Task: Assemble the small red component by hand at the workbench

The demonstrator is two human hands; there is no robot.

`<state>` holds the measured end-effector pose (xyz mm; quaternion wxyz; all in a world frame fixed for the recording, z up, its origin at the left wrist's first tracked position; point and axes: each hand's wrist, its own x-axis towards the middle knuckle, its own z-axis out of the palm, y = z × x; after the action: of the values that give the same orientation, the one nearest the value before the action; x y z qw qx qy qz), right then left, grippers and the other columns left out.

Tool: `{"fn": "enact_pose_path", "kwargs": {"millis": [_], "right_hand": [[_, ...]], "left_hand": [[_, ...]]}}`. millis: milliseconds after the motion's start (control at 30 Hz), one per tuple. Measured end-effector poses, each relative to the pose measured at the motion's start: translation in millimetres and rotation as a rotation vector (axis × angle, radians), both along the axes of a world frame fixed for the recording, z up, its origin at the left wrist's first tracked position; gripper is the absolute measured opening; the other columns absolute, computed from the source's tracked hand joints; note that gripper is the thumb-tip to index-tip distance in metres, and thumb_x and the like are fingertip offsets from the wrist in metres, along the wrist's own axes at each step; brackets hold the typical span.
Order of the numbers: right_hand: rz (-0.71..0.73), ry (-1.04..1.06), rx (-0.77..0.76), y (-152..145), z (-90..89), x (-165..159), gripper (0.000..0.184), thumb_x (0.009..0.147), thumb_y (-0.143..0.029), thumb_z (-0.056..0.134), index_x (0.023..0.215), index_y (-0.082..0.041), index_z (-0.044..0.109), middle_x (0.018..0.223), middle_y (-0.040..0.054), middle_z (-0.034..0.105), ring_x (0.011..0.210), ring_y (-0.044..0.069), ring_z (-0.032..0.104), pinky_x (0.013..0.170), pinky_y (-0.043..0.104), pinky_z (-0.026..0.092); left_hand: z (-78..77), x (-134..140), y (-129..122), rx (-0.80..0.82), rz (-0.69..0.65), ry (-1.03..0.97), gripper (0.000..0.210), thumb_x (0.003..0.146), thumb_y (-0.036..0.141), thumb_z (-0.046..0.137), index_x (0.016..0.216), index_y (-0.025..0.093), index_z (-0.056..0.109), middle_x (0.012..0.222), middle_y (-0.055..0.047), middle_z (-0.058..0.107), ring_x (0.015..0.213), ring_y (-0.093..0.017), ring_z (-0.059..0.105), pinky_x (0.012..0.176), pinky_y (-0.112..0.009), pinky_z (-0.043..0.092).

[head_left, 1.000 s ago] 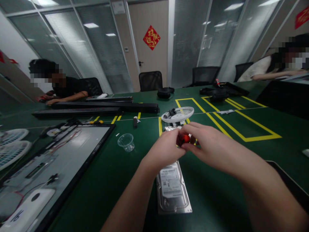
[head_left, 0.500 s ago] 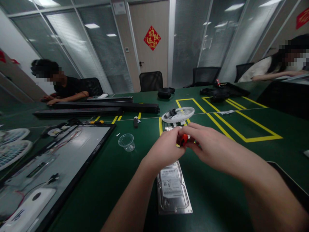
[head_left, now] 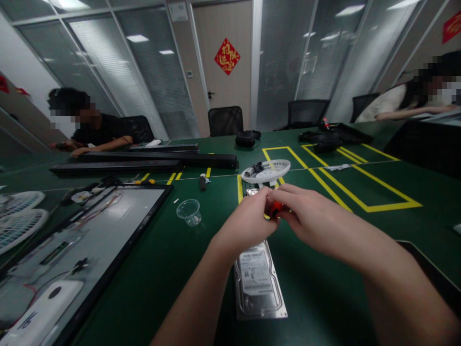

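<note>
Fingers (head_left: 283, 193) of the right hand (head_left: 306, 206) are bent in close, with one small red piece (head_left: 275, 208) pinched between thumb and fingertips. The left hand (head_left: 248, 218) is tucked right up beside it, but its fingertips are hidden, so whether they're clamped on anything can't be told. Just nearer than the fingers, one silver hard drive (head_left: 259, 283) is laid flat, its far end covered by the left hand. Just past them, something silvery (head_left: 253, 191) is half hidden, and beyond that one white basket (head_left: 283, 170) can be seen with some dark stuff (head_left: 255, 169) in it. Off left of the fingers, one clear cup (head_left: 189, 211) is set on the green table (head_left: 162, 250), with one big opened-up panel (head_left: 115, 221) laid farther out. Two more white baskets (head_left: 30, 228) are parked way left, past the panel. Well beyond the fingers, two people (head_left: 106, 129) are seated, one to each side, and four black chairs (head_left: 225, 120) can be counted.
</note>
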<state>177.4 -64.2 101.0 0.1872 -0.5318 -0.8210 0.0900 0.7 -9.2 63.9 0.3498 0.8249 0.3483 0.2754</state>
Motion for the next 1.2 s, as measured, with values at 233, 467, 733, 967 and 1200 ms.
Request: {"fn": "enact_pose_path", "kwargs": {"millis": [233, 467, 733, 967, 1200], "right_hand": [[-0.085, -0.050, -0.005, 1.1, 3.1, -1.7, 0.003, 0.099, -0.023, 0.072, 0.101, -0.021, 0.072, 0.101, 0.0066, 0.074, 0.088, 0.026, 0.068, 0.074, 0.039, 0.048], [-0.008, -0.013, 0.009, -0.8, 1.9, 0.6, 0.029, 0.096, -0.002, 0.056, 0.109, -0.023, 0.072, 0.114, 0.0072, 0.072, 0.097, 0.025, 0.068, 0.085, 0.039, 0.049], [-0.080, -0.042, 0.029, 0.7, 2.5, -0.3, 0.009, 0.100, -0.024, 0.071, 0.108, -0.022, 0.072, 0.105, 0.0071, 0.074, 0.093, 0.028, 0.069, 0.080, 0.041, 0.049], [-0.026, -0.023, 0.041, 1.3, 2.5, -1.1, 0.017, 0.099, -0.008, 0.060, 0.104, -0.021, 0.071, 0.111, 0.0087, 0.072, 0.094, 0.025, 0.068, 0.079, 0.038, 0.049], [-0.080, -0.061, 0.024, 2.2, 1.3, -0.9, 0.007, 0.099, -0.023, 0.071, 0.106, -0.022, 0.072, 0.106, 0.0080, 0.073, 0.092, 0.027, 0.069, 0.079, 0.040, 0.049]], "left_hand": [[3.4, -0.5, 0.1, 0.017, -0.043, 0.050, 0.022, 0.083, 0.013, 0.068, 0.104, 0.018, 0.070, 0.106, -0.009, 0.080, 0.094, -0.025, 0.074, 0.081, -0.036, 0.057], [3.0, -1.9, -1.2, -0.019, -0.007, -0.005, 0.030, 0.083, 0.012, 0.069, 0.113, 0.018, 0.068, 0.111, -0.009, 0.079, 0.100, -0.025, 0.075, 0.083, -0.035, 0.057], [6.0, -0.5, -1.8, -0.011, -0.017, 0.021, 0.025, 0.081, 0.012, 0.070, 0.106, 0.018, 0.066, 0.110, -0.008, 0.079, 0.098, -0.025, 0.074, 0.084, -0.035, 0.056], [3.9, -1.3, -0.6, -0.006, -0.004, 0.014, 0.026, 0.083, 0.015, 0.072, 0.107, 0.019, 0.064, 0.110, -0.009, 0.079, 0.098, -0.025, 0.074, 0.081, -0.035, 0.056], [2.6, -2.1, 0.2, 0.006, -0.053, 0.035, 0.027, 0.081, 0.011, 0.064, 0.107, 0.018, 0.068, 0.110, -0.009, 0.079, 0.096, -0.025, 0.073, 0.081, -0.035, 0.055]]}}
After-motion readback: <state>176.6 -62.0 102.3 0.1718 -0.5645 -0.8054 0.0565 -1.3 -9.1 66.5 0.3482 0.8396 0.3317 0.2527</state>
